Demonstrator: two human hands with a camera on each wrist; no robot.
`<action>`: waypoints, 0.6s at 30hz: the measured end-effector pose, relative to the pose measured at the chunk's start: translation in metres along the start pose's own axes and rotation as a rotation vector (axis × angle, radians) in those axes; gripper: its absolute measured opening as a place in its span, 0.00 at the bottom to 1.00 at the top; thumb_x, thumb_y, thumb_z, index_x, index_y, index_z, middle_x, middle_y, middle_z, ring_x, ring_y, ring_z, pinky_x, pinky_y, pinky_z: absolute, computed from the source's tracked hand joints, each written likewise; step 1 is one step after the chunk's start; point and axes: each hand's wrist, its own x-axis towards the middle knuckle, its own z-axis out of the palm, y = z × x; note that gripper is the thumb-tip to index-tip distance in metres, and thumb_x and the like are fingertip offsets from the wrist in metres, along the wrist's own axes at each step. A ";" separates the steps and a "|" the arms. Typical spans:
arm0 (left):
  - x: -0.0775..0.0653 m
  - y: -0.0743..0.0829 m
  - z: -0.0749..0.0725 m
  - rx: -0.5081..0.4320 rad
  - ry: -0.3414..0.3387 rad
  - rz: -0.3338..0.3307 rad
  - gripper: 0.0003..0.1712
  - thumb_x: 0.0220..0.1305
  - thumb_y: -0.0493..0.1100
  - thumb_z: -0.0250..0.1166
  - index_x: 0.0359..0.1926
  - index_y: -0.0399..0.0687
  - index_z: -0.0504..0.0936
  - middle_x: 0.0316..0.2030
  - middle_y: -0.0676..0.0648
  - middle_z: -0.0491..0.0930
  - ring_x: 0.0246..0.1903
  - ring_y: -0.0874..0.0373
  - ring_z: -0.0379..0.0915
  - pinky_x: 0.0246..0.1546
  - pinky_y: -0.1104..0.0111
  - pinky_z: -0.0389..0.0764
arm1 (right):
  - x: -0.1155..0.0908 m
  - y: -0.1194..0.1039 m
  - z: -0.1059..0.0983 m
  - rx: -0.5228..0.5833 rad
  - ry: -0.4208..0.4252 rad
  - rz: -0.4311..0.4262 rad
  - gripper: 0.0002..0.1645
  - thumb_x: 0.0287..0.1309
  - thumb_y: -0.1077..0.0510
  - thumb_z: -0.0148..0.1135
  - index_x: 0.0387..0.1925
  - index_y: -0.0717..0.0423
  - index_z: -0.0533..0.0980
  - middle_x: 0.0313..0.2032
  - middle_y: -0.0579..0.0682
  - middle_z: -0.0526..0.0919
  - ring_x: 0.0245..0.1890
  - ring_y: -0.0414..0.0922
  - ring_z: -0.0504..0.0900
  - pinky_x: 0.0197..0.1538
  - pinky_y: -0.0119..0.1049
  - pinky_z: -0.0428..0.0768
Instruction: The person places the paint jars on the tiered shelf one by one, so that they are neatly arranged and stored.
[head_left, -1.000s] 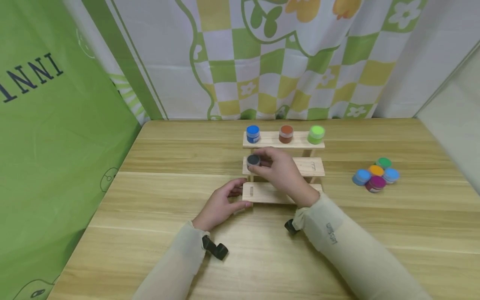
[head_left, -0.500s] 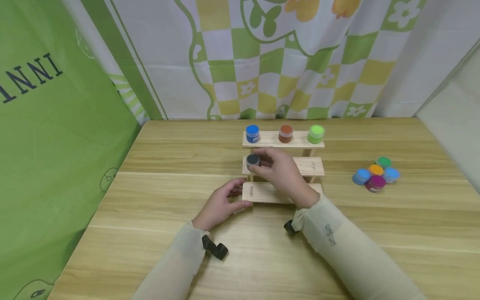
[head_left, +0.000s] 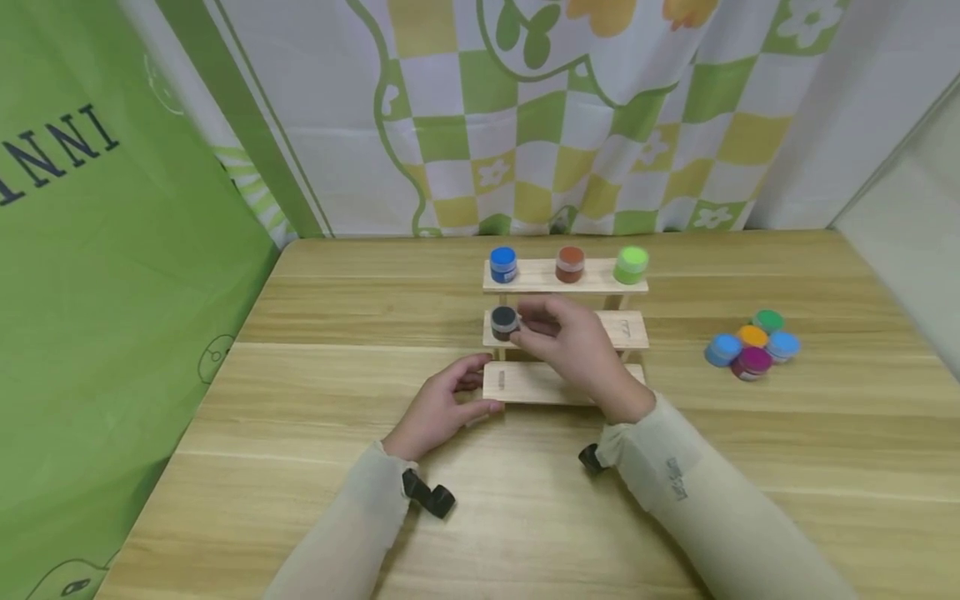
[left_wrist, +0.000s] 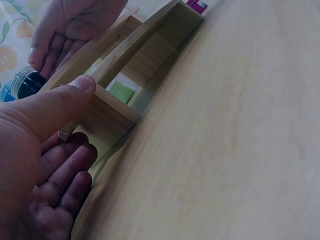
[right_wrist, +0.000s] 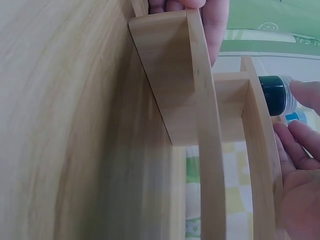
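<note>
A small dark paint jar with a clear lid (head_left: 504, 323) stands upright at the left end of the middle step of a wooden three-step rack (head_left: 540, 385). Just right of the jar is my right hand (head_left: 573, 346), its fingers spread apart; in the right wrist view the thumb (right_wrist: 306, 95) is close to the lid, and whether it touches cannot be told. My left hand (head_left: 442, 407) grips the left end of the bottom step. In the left wrist view its thumb (left_wrist: 70, 97) lies on the board's edge, with curled fingers (left_wrist: 65, 167) below.
Blue (head_left: 503, 265), brown (head_left: 570, 265) and light green (head_left: 631, 265) jars stand on the top step. Several more jars, among them a purple one (head_left: 752, 363) and an orange one (head_left: 752, 337), are clustered on the table (head_left: 750, 467) to the right. A patterned curtain (head_left: 585, 125) hangs behind.
My right hand has let go of the dark paint jar and shifted slightly right, its fingers parting. The jar stays on the middle step. The left hand keeps its hold on the rack.
</note>
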 end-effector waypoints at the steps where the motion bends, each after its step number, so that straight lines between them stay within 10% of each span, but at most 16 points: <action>1: 0.000 0.000 0.000 -0.003 -0.002 -0.001 0.41 0.58 0.49 0.76 0.70 0.49 0.70 0.54 0.49 0.81 0.54 0.54 0.76 0.59 0.57 0.76 | -0.001 0.001 -0.001 0.003 0.002 0.000 0.27 0.60 0.57 0.73 0.60 0.58 0.77 0.56 0.55 0.81 0.55 0.49 0.82 0.55 0.35 0.81; 18: 0.000 0.000 0.001 0.001 0.013 -0.011 0.40 0.57 0.48 0.77 0.70 0.51 0.72 0.52 0.49 0.81 0.53 0.54 0.76 0.59 0.57 0.76 | -0.021 0.015 -0.023 -0.035 0.076 -0.023 0.23 0.60 0.61 0.72 0.56 0.63 0.78 0.53 0.59 0.83 0.52 0.53 0.84 0.53 0.34 0.82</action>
